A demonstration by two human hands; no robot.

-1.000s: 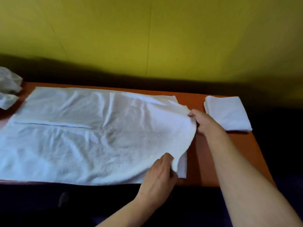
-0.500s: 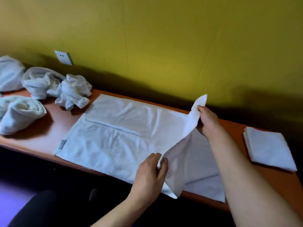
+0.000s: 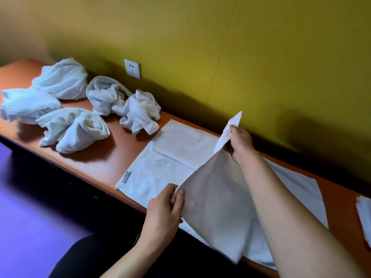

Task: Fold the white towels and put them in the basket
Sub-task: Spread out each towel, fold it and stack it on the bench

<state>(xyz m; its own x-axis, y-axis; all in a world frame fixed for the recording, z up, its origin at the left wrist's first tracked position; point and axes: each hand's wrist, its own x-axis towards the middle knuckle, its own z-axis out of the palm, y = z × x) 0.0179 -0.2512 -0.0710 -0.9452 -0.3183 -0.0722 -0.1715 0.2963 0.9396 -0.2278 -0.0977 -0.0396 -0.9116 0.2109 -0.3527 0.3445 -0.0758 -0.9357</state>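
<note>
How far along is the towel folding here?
Early. One folded towel lies at the table's right edge. The left hand and right hand each pinch a corner of the spread towel, lifting its right end. Five crumpled towels wait on the left. No basket is visible.

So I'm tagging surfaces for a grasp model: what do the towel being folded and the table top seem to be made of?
The towel being folded looks like white cotton terry: matte, soft, creased, draping limply from the left hand and right hand. The table top looks like smooth orange-brown laminate or painted wood, with a faint sheen; which one I cannot tell.
</note>
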